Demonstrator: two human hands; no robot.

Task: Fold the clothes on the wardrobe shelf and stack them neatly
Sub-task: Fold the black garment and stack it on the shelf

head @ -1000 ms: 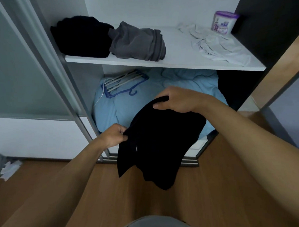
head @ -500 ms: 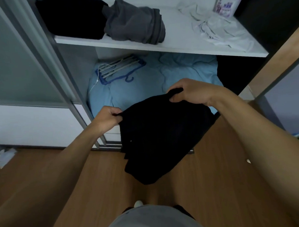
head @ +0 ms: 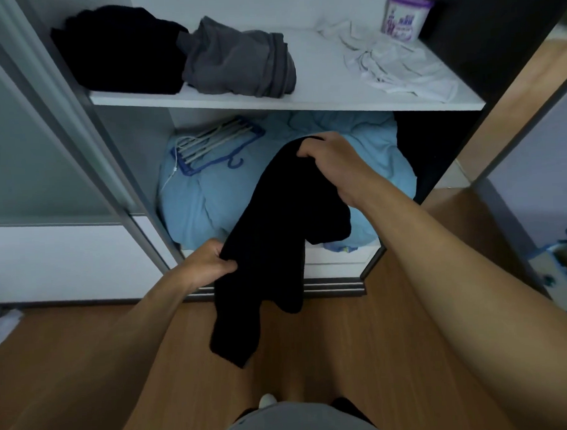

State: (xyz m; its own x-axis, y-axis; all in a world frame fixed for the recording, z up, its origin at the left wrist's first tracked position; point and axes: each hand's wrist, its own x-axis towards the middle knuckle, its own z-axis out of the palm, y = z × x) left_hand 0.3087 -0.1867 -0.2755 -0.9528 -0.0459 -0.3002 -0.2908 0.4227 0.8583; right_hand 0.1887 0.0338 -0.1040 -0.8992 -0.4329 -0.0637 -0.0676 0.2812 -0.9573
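Black garment (head: 277, 241) mid-fold, held in the air before the wardrobe shelf (head: 303, 105).
I judge folding is underway: my right hand (head: 335, 162) clenches its top, my left hand (head: 209, 262) pinches its lower edge; next I need it squared and stacked by the black pile (head: 119, 49) at the shelf's left corner.

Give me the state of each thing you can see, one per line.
black garment: held up, hanging
left hand: gripping its lower edge
right hand: gripping its top
black clothes: piled on shelf
grey garment: bunched
white garment: crumpled
purple-lidded tub: upright, lidded
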